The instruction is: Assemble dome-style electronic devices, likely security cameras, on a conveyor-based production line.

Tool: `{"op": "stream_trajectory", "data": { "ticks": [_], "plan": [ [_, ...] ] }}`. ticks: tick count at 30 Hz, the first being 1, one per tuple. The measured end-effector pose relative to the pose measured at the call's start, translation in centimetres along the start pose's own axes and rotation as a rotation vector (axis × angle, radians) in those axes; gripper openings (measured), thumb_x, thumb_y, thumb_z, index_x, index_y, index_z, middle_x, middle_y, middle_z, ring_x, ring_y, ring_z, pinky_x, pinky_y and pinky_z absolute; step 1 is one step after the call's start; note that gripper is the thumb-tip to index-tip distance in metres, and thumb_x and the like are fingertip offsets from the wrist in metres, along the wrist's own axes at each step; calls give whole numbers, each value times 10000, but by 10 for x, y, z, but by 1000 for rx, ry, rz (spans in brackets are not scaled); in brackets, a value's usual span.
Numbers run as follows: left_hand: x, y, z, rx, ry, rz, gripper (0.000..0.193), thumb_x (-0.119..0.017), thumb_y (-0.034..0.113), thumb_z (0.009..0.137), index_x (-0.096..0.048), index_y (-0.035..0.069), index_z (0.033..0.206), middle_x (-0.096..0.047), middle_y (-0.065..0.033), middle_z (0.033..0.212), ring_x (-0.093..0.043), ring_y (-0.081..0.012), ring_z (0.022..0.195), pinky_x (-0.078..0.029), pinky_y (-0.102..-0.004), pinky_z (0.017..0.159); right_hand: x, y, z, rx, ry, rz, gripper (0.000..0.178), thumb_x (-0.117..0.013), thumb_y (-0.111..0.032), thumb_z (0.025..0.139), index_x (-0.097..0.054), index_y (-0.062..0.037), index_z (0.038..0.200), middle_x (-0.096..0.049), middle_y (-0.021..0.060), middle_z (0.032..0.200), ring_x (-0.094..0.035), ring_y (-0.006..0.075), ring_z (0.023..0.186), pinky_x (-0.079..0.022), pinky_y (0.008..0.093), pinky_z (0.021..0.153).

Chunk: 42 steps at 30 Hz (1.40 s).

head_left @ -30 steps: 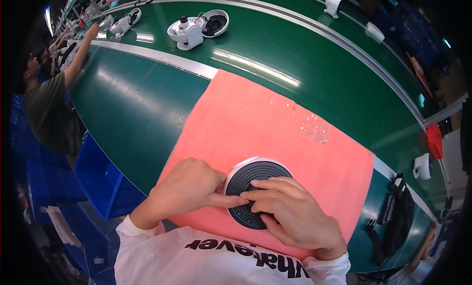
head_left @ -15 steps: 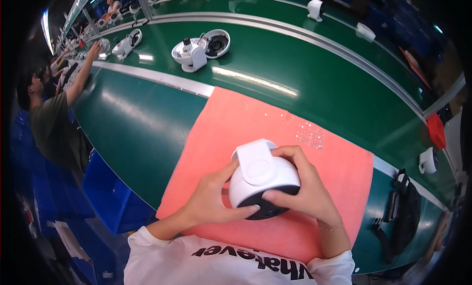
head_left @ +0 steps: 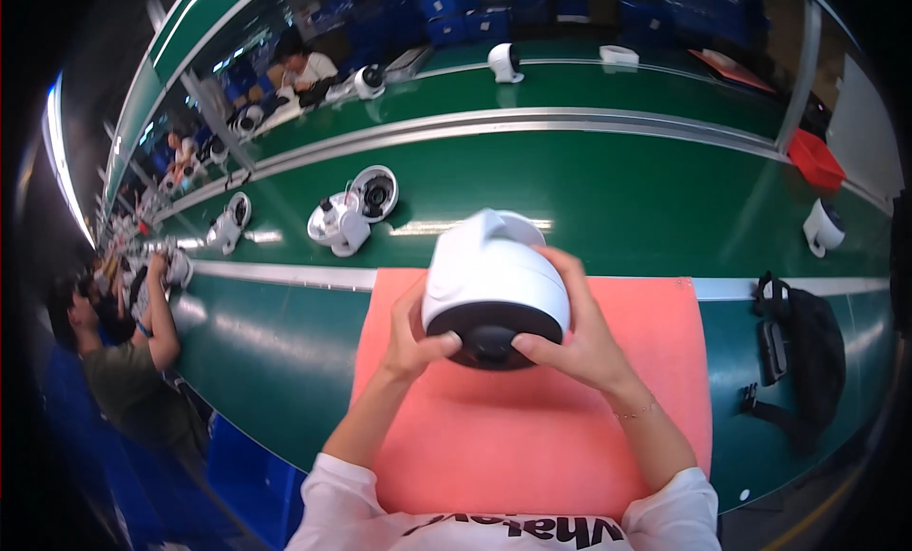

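A white dome security camera (head_left: 494, 283) with a black front is lifted over the pink mat (head_left: 513, 446). My left hand (head_left: 410, 334) is closed round its left side, the thumb on the lower edge of the black face. On the other side my right hand (head_left: 584, 332) grips the shell, its thumb also against the black front. Both thumb tips sit either side of the dark lens bulge. The white mounting bracket is at the top, facing away from me. Most of my left fingers are hidden behind the shell.
On the green conveyor lie an opened camera (head_left: 340, 230) and another camera (head_left: 230, 224). A camera (head_left: 824, 228) stands at right, near a red bin (head_left: 815, 160). A black bag (head_left: 812, 356) rests on the right of the bench. At left a co-worker (head_left: 133, 370) reaches over the line.
Both hands have raised the camera and carried it away from my body, turning its black front more toward me. My view has tilted up and shows more of the far line.
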<state>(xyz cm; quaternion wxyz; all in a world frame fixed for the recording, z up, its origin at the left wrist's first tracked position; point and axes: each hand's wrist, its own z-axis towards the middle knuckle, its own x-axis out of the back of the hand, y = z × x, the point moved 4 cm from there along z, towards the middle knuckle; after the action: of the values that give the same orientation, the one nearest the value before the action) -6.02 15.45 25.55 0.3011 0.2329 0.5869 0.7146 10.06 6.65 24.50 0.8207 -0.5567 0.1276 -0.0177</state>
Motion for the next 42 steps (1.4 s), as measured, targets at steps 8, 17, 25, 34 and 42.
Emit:
{"op": "stream_trajectory", "data": {
  "ticks": [8, 17, 25, 34, 42],
  "plan": [
    [-46, -77, 42, 76, 460, -552, 651, -390, 589, 837, -372, 89, 1254, -454, -89, 1228, -457, -217, 1125, -393, -361, 936, 21, 27, -1, 222, 353, -442, 850, -752, -343, 631, -328, 27, 1268, -575, 235, 997, -616, 308, 875, -508, 350, 748],
    [-50, -88, 100, 431, 147, -645, 649, -454, 602, 801, -419, 124, 1239, -456, -97, 1236, -444, -254, 1148, -396, -440, 938, 55, 78, 9, -127, 262, 74, 893, -706, -277, 736, -132, -12, 1367, -418, 224, 1222, -574, 210, 927, -498, 297, 759],
    [-18, -124, 146, 578, 367, -531, 788, -676, 435, 708, -268, 148, 1317, -268, -144, 1298, -307, -313, 1212, -320, -515, 966, 60, 113, 5, -282, 113, -168, 564, -553, -66, 793, -315, -40, 1304, -546, 131, 1063, -562, 125, 891, -466, 274, 775],
    [101, -132, 104, 101, 1057, -513, 732, -716, 311, 716, -217, 87, 1203, -251, -139, 1312, -332, -336, 1200, -390, -482, 899, 65, 113, 0, -189, 102, -282, 170, -512, -67, 805, -603, 8, 928, -625, 83, 855, -600, 122, 755, -493, 258, 692],
    [190, -154, 81, 266, 816, -490, 776, -557, 538, 777, -266, 9, 1266, -424, -168, 1203, -554, -269, 996, -489, -294, 742, 58, 115, 3, -136, 43, -444, 144, -516, -58, 795, -613, -9, 889, -632, 76, 795, -608, 148, 680, -493, 260, 646]
  ]
}}
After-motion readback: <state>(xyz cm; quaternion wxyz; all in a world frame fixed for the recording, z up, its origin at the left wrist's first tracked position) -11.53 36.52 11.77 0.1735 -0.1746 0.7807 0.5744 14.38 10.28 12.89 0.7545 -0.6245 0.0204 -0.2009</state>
